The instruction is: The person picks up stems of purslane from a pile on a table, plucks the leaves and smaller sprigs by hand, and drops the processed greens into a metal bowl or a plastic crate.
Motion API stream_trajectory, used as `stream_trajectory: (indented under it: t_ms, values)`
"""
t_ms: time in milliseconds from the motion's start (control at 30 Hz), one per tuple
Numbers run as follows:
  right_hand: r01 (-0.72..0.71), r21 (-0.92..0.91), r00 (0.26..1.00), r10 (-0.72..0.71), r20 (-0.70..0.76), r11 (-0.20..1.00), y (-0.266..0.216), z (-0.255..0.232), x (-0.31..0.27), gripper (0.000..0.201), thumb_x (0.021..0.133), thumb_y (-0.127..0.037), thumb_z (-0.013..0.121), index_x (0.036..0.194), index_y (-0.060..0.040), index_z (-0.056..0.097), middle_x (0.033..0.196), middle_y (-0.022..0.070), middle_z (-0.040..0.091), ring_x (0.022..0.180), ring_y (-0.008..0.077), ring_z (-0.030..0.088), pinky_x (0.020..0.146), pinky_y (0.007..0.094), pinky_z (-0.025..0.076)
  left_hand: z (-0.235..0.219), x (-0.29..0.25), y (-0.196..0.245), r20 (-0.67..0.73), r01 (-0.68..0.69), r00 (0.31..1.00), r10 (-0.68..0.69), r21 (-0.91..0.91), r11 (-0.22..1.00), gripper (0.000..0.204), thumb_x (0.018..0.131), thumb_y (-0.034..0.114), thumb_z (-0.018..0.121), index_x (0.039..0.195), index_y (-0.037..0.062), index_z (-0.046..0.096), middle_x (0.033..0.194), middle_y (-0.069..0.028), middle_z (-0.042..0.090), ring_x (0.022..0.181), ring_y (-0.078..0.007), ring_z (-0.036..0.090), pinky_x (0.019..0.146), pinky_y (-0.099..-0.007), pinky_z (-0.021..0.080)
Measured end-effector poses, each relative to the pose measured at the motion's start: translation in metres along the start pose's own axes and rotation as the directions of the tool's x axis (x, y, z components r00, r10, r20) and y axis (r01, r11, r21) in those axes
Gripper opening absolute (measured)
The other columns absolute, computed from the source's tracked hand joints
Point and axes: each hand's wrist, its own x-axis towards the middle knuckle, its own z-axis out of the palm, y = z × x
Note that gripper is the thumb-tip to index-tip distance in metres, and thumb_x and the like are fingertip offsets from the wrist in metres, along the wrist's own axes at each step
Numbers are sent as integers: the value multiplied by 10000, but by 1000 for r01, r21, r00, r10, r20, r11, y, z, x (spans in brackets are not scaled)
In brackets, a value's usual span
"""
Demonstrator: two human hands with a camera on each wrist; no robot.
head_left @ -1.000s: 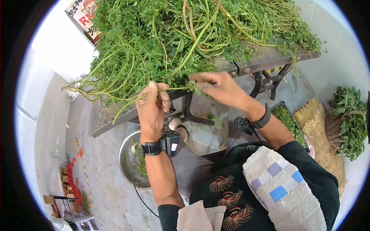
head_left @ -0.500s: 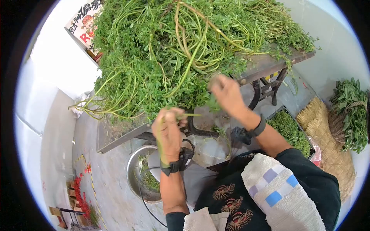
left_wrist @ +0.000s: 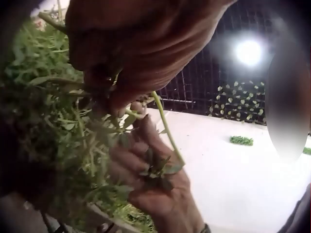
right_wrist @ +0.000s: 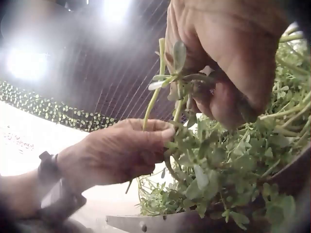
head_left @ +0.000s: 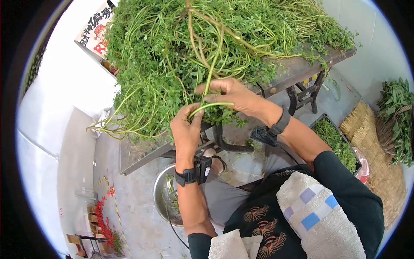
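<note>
My left hand (head_left: 187,129) pinches a pale green purslane stem (head_left: 214,105) between thumb and fingers at the table's front edge. The cut-looking free end points right, across my right hand (head_left: 243,100). Close beside it, the right fingers curl toward the left fingertips. In the right wrist view, a small leafy purslane sprig (right_wrist: 179,77) sits at the right hand's fingers. The left wrist view shows leaves (left_wrist: 158,174) across the right palm. A big heap of purslane (head_left: 151,56) lies just beyond both hands, with long thick stems on top.
The heap covers much of the dark-edged table (head_left: 297,71). Below stands a metal basin (head_left: 158,190) with greens inside. At right are a crate of greens (head_left: 330,136), a woven straw mat (head_left: 366,142) and a basket (head_left: 385,134) of leafy plants.
The hands were apart half a second ago and have come together again. The left hand has risen slightly toward the heap; the right has moved left. The stem now arches across between them.
</note>
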Motion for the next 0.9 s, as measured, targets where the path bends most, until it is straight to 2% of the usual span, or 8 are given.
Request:
stream_trajectory:
  t_ms: [233,367,433,500,567,633,767,900]
  values:
    - [160,114,985,-167,52,981,-39,7,-13,344,862,-229,645,1139,-31,596,1019,-5,622,893,44,541,792,218,445,-17,-13,66,-38,-74,997,66,-258,963,127,813,-39,616,922,3,567,794,-17,602,737,-78,545,692,-219,447]
    - [89,288,993,-109,54,953,-41,9,-17,285,859,-221,645,1092,-61,605,1034,-4,615,831,36,536,698,191,446,-6,-14,58,8,-51,998,61,-431,901,173,798,-71,623,894,22,512,850,-14,579,806,-78,560,736,-206,444]
    - [-69,283,997,58,48,957,-45,-1,-30,230,852,-193,645,1034,-55,623,938,-7,634,754,38,547,596,180,428,-2,-15,48,17,-7,1000,15,-423,906,172,802,-63,625,902,23,514,854,-10,583,795,-73,556,715,-202,442]
    - [-179,101,983,182,-18,979,-44,-8,-35,189,843,-161,651,1003,-61,649,817,-7,646,637,-3,515,499,157,369,7,-20,47,-34,-114,993,109,-302,946,151,819,-29,624,940,20,547,792,-3,590,769,-69,534,698,-208,430]
    - [-38,13,998,39,-54,999,-38,-11,-39,169,832,-131,642,981,-54,661,745,-10,642,626,24,530,531,192,407,15,-25,53,-66,-117,992,103,-259,959,161,814,4,639,965,15,585,791,-46,619,738,-110,571,674,-236,450]
    - [101,-488,992,-126,-18,867,-30,-22,-44,202,810,-165,645,947,-17,647,705,66,616,626,61,542,546,260,421,20,-27,47,-39,-275,961,275,13,961,172,796,44,659,963,25,623,779,-86,614,701,-200,589,639,-280,465]
    - [230,-597,972,-215,98,768,-37,-29,-63,177,822,-112,574,959,-6,604,736,155,570,638,278,544,607,353,436,24,-32,46,-27,-386,907,419,343,857,183,785,109,673,963,71,655,734,-87,558,661,-257,552,580,-328,438]
    - [165,-646,985,-153,76,745,-37,-33,-75,172,825,-73,526,979,-7,561,747,178,549,702,371,523,617,393,426,31,-37,62,22,-430,878,478,474,768,146,774,120,670,904,62,636,733,-78,551,680,-255,557,555,-348,436]
